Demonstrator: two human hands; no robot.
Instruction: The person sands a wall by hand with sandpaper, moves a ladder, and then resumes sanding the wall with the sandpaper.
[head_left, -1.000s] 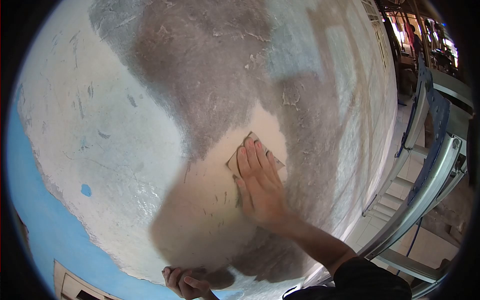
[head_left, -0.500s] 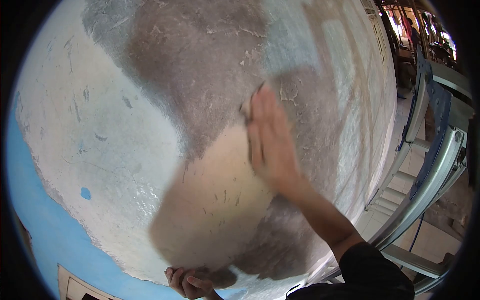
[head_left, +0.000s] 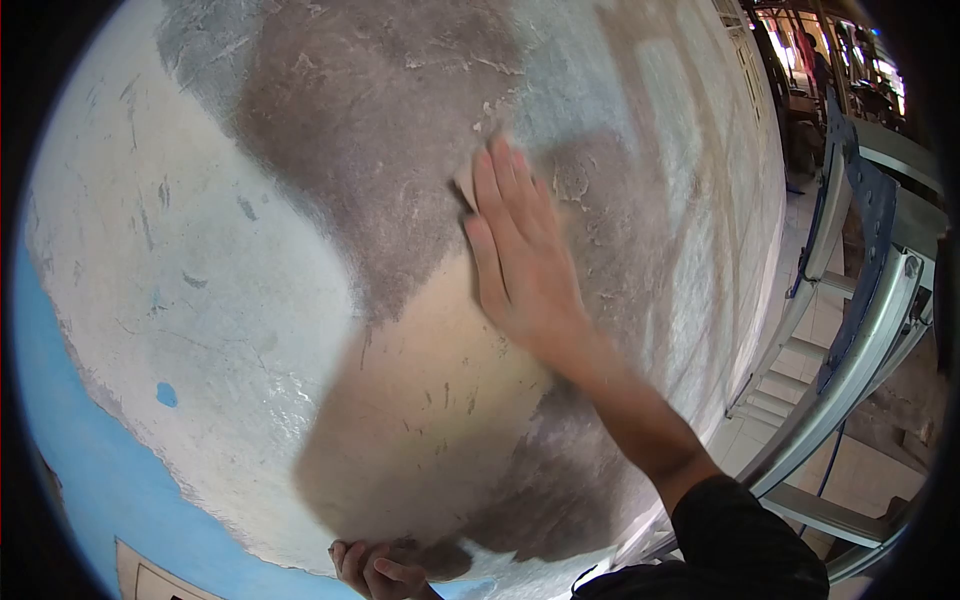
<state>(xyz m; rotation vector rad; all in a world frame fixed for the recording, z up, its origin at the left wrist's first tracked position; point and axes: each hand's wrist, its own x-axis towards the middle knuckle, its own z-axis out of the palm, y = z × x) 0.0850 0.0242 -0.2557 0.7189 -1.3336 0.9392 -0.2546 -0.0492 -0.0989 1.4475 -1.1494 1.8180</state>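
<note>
My right hand lies flat on the wall, fingers stretched, over a piece of sandpaper. Only the sandpaper's pale edge and dark underside show, left of the fingers; the rest is under the palm. Around the hand the surface is patchy: rough grey-brown plaster, a smooth cream area below, and white filler to the left. Low in the view, my left hand is against the wall with its fingers curled. Whatever those fingers may hold is hidden.
Light blue paint borders the white filler at the lower left, above a pale panel. To the right stands a metal ladder or scaffold frame with a blue strip, close to my right arm. Tiled floor shows far below.
My right hand has slid slightly up and to the left along the wall with the sandpaper. My left hand stays in nearly the same place. The view has shifted a little.
</note>
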